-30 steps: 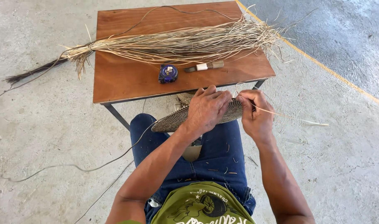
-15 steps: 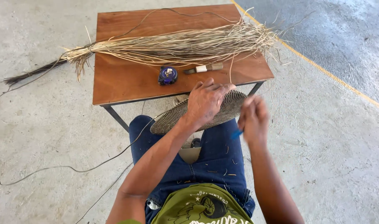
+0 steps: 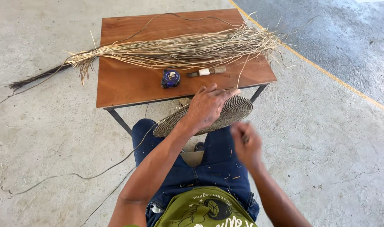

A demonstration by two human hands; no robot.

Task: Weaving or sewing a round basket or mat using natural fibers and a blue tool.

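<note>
A flat round woven disc [image 3: 238,107] of pale fibre lies across my lap in the head view, just under the table's front edge. My left hand [image 3: 206,105] lies palm down on top of it, fingers spread toward its far rim, holding it in place. My right hand [image 3: 247,145] is blurred, drawn back toward my body to the right of the disc. Its fingers are closed around a small dark tool that I cannot make out clearly. A thin strand rises from the disc's far edge toward the table.
A low brown wooden table [image 3: 129,88] stands in front of my knees. On it lie a long bundle of dry fibre [image 3: 179,48], a blue tape measure [image 3: 170,78] and a small wooden-handled tool [image 3: 208,71]. Loose strands [image 3: 74,176] trail over the concrete floor at left. A yellow floor line [image 3: 326,71] runs at right.
My right hand has left the disc's right edge and pulled back toward my body. My left hand stays on the disc, which has tilted a little.
</note>
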